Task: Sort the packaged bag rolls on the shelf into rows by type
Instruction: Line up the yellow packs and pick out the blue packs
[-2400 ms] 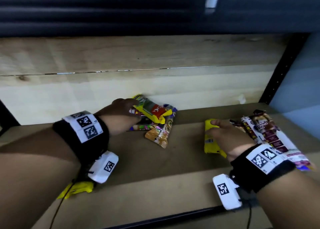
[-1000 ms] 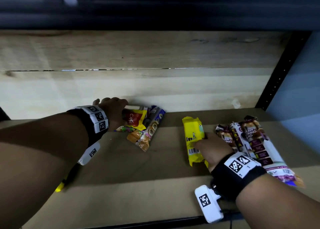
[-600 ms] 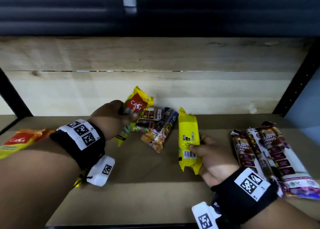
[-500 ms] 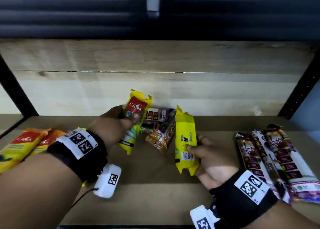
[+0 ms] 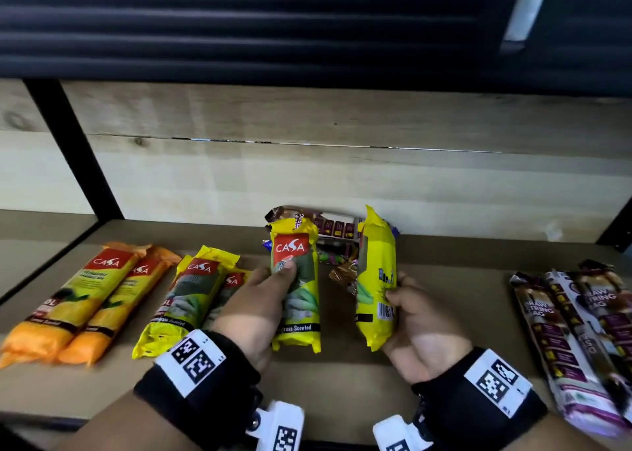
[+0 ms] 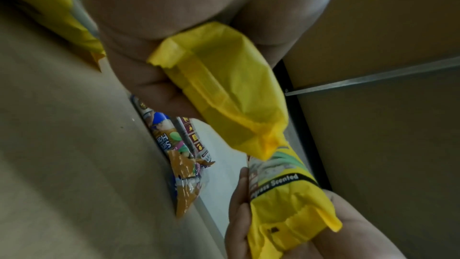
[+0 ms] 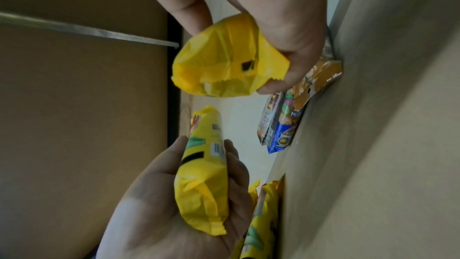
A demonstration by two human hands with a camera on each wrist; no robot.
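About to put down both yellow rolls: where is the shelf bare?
Bare board lies between the yellow Casa row and the drawstring bag packs, below both hands, and along the front edge. Crowded: the mixed pile against the back wall.

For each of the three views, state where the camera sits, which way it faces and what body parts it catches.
Head: worn high, facing down at the shelf; both forearms and hands show.
Left wrist: looks along the left hand gripping a yellow roll.
Right wrist: looks along the right hand gripping its yellow roll.
Shared: each wrist view also catches the opposite hand.
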